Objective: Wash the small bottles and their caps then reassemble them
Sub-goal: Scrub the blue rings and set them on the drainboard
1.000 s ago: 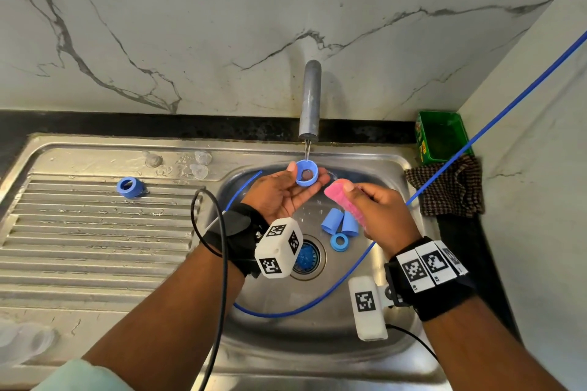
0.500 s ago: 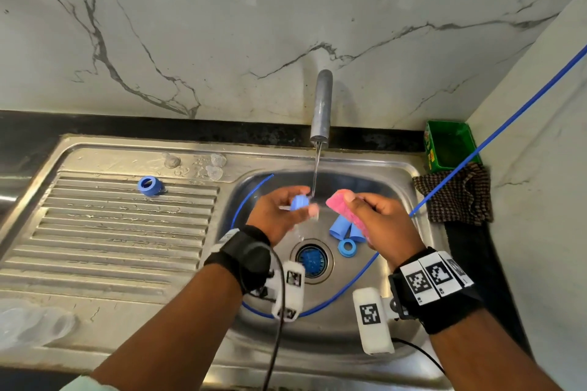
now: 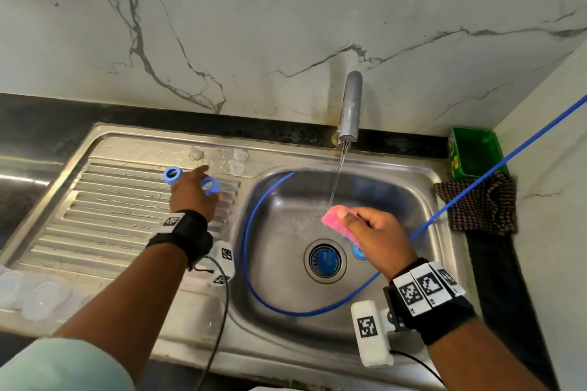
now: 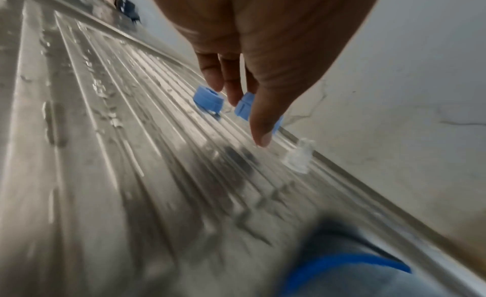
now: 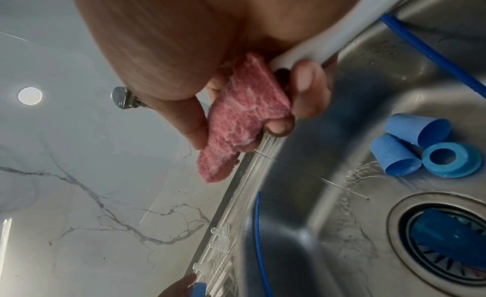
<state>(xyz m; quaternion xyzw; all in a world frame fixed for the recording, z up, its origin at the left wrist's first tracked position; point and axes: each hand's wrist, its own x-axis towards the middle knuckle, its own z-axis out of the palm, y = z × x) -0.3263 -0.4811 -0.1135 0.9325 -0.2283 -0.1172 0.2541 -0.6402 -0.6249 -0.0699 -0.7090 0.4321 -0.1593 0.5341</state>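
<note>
My left hand (image 3: pixel 203 182) reaches over the ribbed drainboard (image 3: pixel 104 219) and pinches a blue ring cap (image 3: pixel 211 186) between thumb and fingers, low over the ribs. In the left wrist view that cap (image 4: pixel 242 109) sits just right of a second blue ring cap (image 4: pixel 209 101), which lies loose on the drainboard (image 3: pixel 172 174). Over the basin, my right hand (image 3: pixel 344 219) grips a pink sponge (image 3: pixel 332 220) beside the running water. Two blue tapered caps (image 5: pixel 418 131) and a blue ring (image 5: pixel 449 162) lie on the basin floor. Small clear pieces (image 3: pixel 236 162) stand behind the ribs.
The tap (image 3: pixel 349 105) runs a thin stream into the sink (image 3: pixel 413 174). A blue hose (image 3: pixel 251 232) loops through the basin around the drain (image 3: pixel 324 260). A green tub (image 3: pixel 473 152) and a checked cloth (image 3: pixel 476 203) sit at the right. Clear plastic containers (image 3: pixel 31 295) stand at the front left.
My left hand has carried the blue ring cap from under the tap leftward to the drainboard, next to the other ring. The right hand stays over the basin with the sponge.
</note>
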